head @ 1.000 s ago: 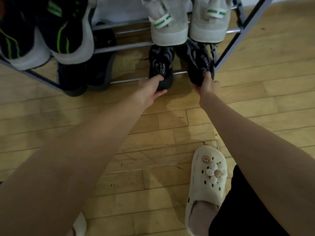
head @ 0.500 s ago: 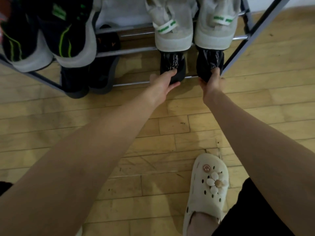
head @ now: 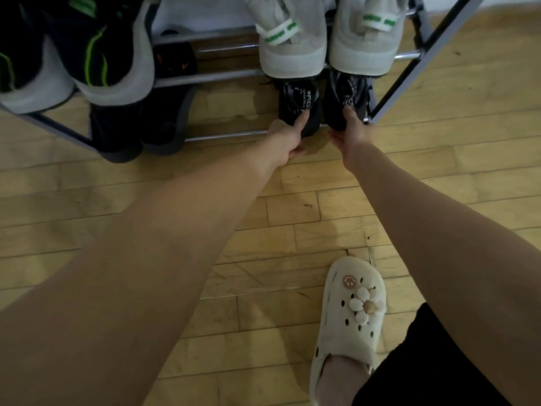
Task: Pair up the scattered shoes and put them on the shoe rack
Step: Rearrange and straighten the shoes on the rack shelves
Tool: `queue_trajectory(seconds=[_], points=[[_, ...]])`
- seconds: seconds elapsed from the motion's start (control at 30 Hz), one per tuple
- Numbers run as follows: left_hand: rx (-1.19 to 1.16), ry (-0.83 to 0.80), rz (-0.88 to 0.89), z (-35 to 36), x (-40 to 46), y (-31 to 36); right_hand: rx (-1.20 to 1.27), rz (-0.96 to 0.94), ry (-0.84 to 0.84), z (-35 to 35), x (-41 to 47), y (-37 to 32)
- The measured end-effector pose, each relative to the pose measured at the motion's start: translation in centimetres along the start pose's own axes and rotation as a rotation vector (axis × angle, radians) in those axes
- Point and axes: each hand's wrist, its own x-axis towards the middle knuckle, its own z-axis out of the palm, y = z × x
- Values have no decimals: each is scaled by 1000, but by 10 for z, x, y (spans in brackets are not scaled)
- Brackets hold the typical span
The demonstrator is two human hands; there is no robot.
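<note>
The left hand (head: 285, 140) is closed on the heel of one black shoe (head: 297, 102), and the right hand (head: 349, 133) is closed on the heel of the matching black shoe (head: 347, 96). Both shoes sit side by side on the lower bars of the shoe rack (head: 409, 80), at its right end, toes pointing inward. Directly above them a grey pair (head: 325, 42) rests on the upper level. To the left, a black and green pair (head: 87, 54) fills the upper level, and dark slippers (head: 140, 124) sit below. No loose shoes show on the wooden floor (head: 439, 177); the only other footwear is a cream clog (head: 349, 315) worn on a foot. The task looks nearly finished, with only letting go of this last pair left.
</note>
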Motion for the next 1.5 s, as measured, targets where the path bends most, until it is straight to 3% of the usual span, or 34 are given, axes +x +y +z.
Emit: queue_trajectory(seconds=[0.3,0.6,0.67,0.87,1.2,1.43,1.5], points=[[278,-88,-6,-31,-42,18,-520,-64,91,-19,-34,-19],[260,23,246,-75,-116,70,-1071,-216,-250,-43,-117,-97],[196,-14,264,-77,-127,79,-1000,-227,-290,-42,-131,-111],[107,-66,224,-64,-134,98,-473,-123,-286,-24,-139,-128],[-50,-73,181,-47,-116,103,-127,-39,-185,12,-107,-128],[1,-26,314,-45,-108,95,43,-52,-79,4,-102,-132],[-10,-51,326,-41,-114,94,-15,-127,-66,-5,-108,-130]])
